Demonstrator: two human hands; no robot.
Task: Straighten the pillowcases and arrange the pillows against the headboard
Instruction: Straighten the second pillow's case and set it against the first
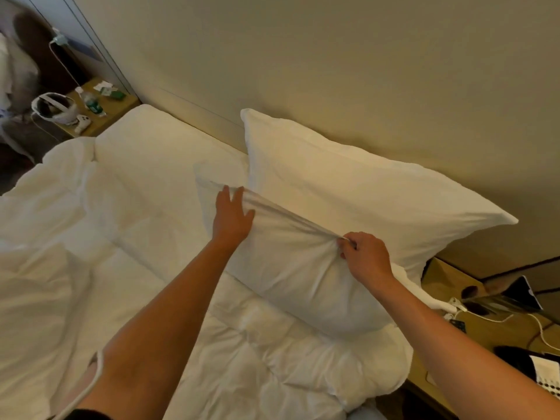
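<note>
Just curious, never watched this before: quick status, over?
Right hand pinching front pillow case edge; left hand flat, smoothing it. Back pillow against headboard. Nothing blocking.

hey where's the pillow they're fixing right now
In the head view, the front pillow sits right of centre on the duvet, leaning on the back pillow against the headboard. The right hand pinches its case; the left hand rests flat.
</note>
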